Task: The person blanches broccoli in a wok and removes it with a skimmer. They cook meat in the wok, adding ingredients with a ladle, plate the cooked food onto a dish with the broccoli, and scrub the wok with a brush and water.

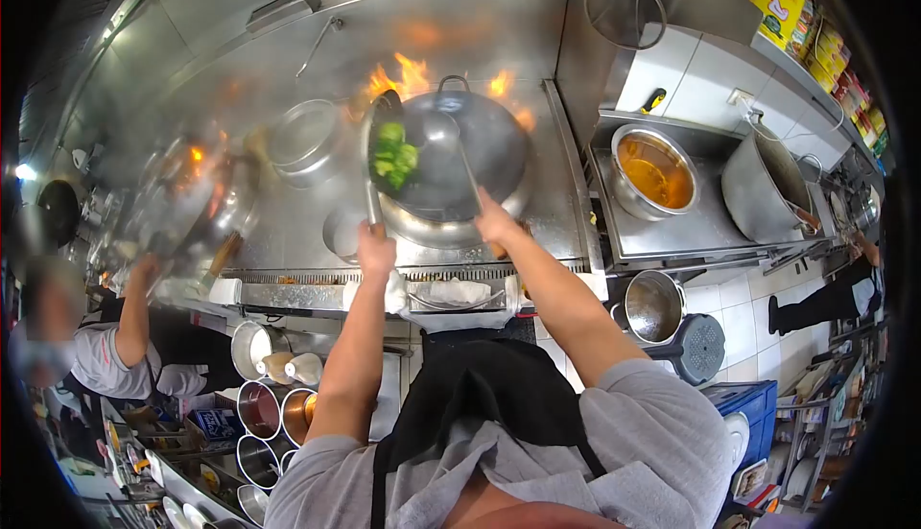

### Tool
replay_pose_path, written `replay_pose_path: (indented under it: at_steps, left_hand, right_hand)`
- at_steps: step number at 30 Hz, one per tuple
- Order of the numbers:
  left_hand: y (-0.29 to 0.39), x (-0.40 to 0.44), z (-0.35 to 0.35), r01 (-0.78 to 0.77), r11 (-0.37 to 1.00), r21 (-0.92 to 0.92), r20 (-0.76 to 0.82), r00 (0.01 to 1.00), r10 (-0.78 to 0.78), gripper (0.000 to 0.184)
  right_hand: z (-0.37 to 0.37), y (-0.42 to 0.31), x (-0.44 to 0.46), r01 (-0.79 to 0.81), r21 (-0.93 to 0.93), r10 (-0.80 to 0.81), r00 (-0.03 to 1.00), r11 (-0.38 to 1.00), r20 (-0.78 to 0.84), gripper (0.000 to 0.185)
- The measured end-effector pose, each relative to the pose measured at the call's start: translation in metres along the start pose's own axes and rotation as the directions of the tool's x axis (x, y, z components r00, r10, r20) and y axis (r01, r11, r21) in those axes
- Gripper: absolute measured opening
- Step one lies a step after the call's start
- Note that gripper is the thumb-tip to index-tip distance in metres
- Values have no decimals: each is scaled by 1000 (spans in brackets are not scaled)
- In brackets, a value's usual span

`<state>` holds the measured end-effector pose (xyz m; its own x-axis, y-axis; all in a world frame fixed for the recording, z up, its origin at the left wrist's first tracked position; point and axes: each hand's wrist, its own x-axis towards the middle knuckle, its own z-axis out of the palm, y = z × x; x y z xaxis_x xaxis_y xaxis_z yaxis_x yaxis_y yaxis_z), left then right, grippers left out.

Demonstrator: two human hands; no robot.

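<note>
My left hand (376,247) is closed round the handle of a round strainer (385,105), tilted at the left side of a large dark wok (494,160). Bright green vegetable pieces (393,157) sit in the strainer; whether they are broccoli I cannot tell. My right hand (498,223) grips a ladle (440,130) by its handle, its bowl over the wok near the greens. Orange flames (411,76) rise behind the wok, which stands on a metal burner ring (451,232).
On the right counter stand a steel pot of orange liquid (654,176) and a tall stockpot (763,188). A co-worker (120,352) works at a flaming wok on the left. Several metal containers (259,409) stand low at my left. A wire strainer (625,11) hangs at the upper right.
</note>
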<state>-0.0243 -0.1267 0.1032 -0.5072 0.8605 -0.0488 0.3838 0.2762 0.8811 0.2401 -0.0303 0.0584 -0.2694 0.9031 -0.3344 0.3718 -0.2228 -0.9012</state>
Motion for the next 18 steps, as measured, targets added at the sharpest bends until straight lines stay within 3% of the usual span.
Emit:
replay_pose_path:
  at_steps: [1, 2, 3, 5, 6, 7, 9, 11, 12, 13, 14, 15, 16, 17, 18]
  left_hand:
    - [-3, 7, 13, -63, 980, 191, -102, 991, 84, 67]
    - [-6, 8, 19, -100, 919, 382, -181, 967, 180, 74]
    - [-6, 5, 17, -101, 917, 386, -171, 969, 179, 74]
    - [-5, 3, 9, -253, 938, 237, -293, 902, 317, 76]
    - [-23, 10, 6, -309, 897, 315, -364, 834, 415, 75]
    - [-36, 13, -8, -302, 901, 312, -358, 841, 406, 75]
    - [-52, 9, -31, -138, 967, -213, -210, 973, 93, 73]
    - [-28, -24, -58, 127, 855, -504, -86, 977, -195, 59]
    - [-60, -17, -62, 66, 788, -612, -65, 989, -133, 37]
    - [-73, -21, -73, 73, 787, -612, -58, 989, -137, 37]
    - [-83, -25, -81, 187, 716, -672, 91, 981, -171, 31]
    - [-93, -31, -86, 308, 635, -709, 243, 951, -190, 26]
    - [-104, -37, -88, 368, 592, -717, 283, 930, -235, 26]
    - [-113, -41, -91, 426, 548, -720, 329, 905, -271, 26]
    - [-128, -41, -94, 476, 512, -715, 371, 879, -300, 27]
  right_hand:
    - [7, -1, 4, 87, -597, -266, 939, 797, -218, 77]
    - [-13, -39, -35, -72, -495, -16, 985, 866, -170, 81]
    - [-29, -57, -71, -124, -447, 50, 983, 886, -174, 82]
    - [-52, -23, -86, -142, -646, -17, 972, 750, -233, 83]
    - [-66, -9, -95, -182, -669, 1, 965, 720, -261, 83]
    - [-79, 3, -102, -223, -689, 18, 956, 690, -291, 83]
    - [-103, 20, -109, -198, -697, -8, 960, 689, -280, 84]
    - [-112, 22, -119, -168, -705, -42, 962, 689, -270, 84]
    - [-111, 16, -136, -126, -634, -94, 949, 763, -302, 83]
    - [-109, 17, -150, -78, -560, -142, 930, 825, -339, 82]
    - [-108, 41, -152, 67, -536, -315, 867, 842, -385, 85]
    - [-107, 44, -163, 53, -537, -305, 868, 842, -392, 85]
    - [-109, 37, -178, 156, -195, -225, 884, 968, -410, 87]
    - [-112, 30, -191, 237, 176, -148, 901, 956, -408, 89]
    - [-117, 25, -200, 236, 229, -119, 894, 944, -432, 90]
